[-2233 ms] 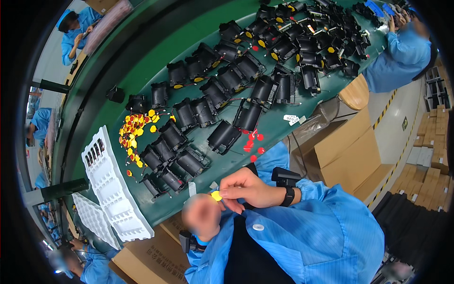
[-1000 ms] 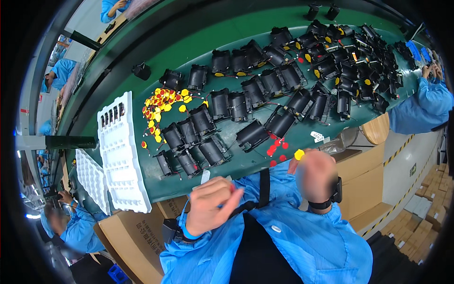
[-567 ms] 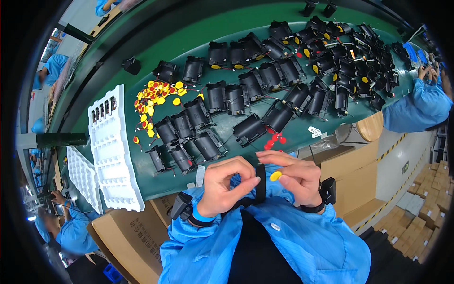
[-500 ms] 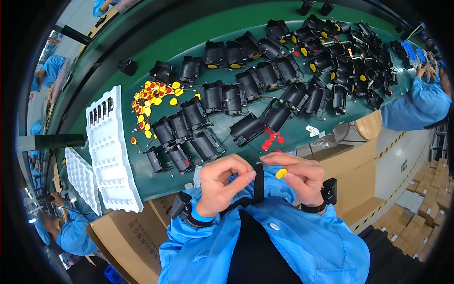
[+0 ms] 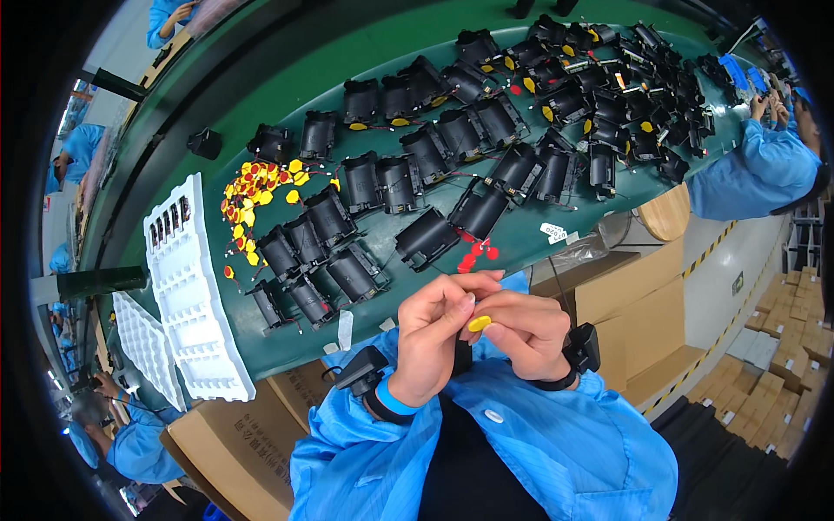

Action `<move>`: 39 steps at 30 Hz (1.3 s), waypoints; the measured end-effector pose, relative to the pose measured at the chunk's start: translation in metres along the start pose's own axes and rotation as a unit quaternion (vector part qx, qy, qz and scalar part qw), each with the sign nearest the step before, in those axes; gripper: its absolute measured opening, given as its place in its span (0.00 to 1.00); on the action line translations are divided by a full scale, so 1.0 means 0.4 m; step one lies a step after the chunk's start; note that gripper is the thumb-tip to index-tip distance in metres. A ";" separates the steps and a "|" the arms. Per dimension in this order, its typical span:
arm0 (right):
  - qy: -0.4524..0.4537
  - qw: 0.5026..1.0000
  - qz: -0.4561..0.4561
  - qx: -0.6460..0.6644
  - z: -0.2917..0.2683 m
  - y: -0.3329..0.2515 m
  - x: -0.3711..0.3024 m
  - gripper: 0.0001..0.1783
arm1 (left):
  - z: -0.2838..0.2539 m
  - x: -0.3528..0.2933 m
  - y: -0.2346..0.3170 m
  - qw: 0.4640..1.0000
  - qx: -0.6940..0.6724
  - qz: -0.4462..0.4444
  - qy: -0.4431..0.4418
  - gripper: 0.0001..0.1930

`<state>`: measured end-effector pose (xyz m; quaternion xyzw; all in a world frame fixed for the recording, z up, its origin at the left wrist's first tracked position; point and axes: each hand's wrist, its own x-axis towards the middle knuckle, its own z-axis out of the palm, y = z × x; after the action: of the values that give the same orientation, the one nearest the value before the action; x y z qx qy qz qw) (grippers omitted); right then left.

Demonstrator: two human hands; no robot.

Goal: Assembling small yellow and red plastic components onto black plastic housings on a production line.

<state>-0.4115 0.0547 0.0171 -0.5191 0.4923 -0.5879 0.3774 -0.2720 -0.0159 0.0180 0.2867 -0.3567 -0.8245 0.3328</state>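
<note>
Yellow round sticker (image 5: 479, 323) between both hands' fingers (image 5: 452, 304); red stickers (image 5: 473, 256) beyond.

White plastic trays (image 5: 193, 295) at green table's (image 5: 287, 95) left edge; cardboard boxes (image 5: 239, 434) below.

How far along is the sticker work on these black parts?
Several black units far along the green table already show a yellow sticker. In hand: left hand and right hand pinch a yellow round sticker together. Left: the sticker pile and the unstickered near units.
</note>
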 end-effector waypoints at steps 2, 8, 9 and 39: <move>0.007 1.000 0.002 0.000 0.006 0.001 -0.003 0.10 | -0.006 -0.007 -0.004 0.998 -0.050 -0.030 -0.005 0.09; 0.092 0.994 0.050 -0.005 -0.065 0.053 0.010 0.08 | -0.031 -0.057 0.094 0.974 0.144 0.128 0.118 0.19; 0.094 0.989 0.116 0.010 -0.076 0.066 0.026 0.08 | -0.045 -0.075 0.124 0.963 0.167 0.164 0.134 0.18; 0.153 0.977 0.109 0.102 -0.031 0.027 0.008 0.07 | -0.646 0.315 0.723 0.574 0.765 0.264 0.123 0.15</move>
<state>-0.4249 0.0516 0.0077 -0.3250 0.5349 -0.6631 0.4105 -0.0664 -0.3653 0.0636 0.4265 -0.8704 -0.0774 0.2333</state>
